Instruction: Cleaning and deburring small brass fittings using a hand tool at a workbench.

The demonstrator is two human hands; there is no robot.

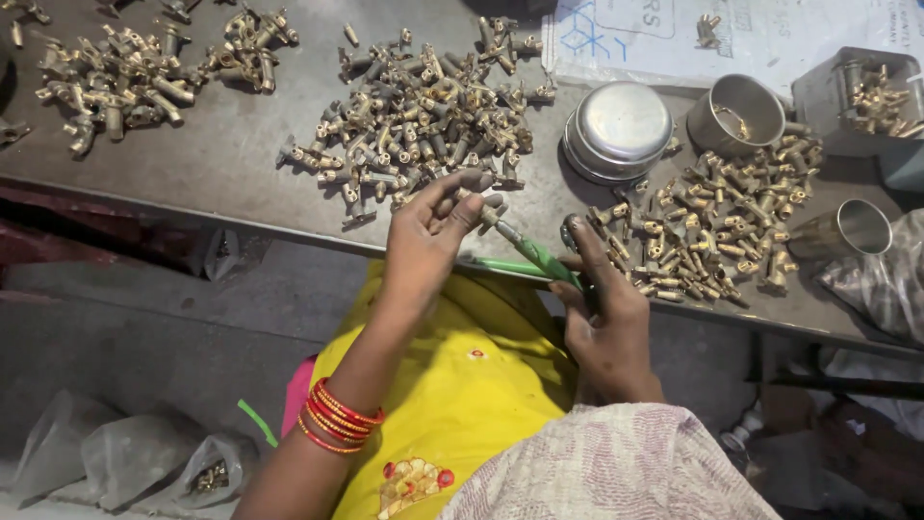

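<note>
My left hand [428, 241] pinches a small brass fitting [484, 205] at the front edge of the metal table [221, 164]. My right hand [602, 308] grips a green-handled screwdriver [539, 258], whose metal tip meets the fitting. A large heap of brass fittings [423, 106] lies just beyond my left hand. Another heap of brass fittings [722, 226] spreads to the right of my right hand. Red bangles circle my left wrist above a yellow garment.
A third brass heap [125, 72] sits far left. A lidded steel tin [618, 130], a steel cup [736, 114], a second cup [857, 229] and a grey tray of fittings [871, 96] stand at right. Plastic bags [125, 457] lie on the floor.
</note>
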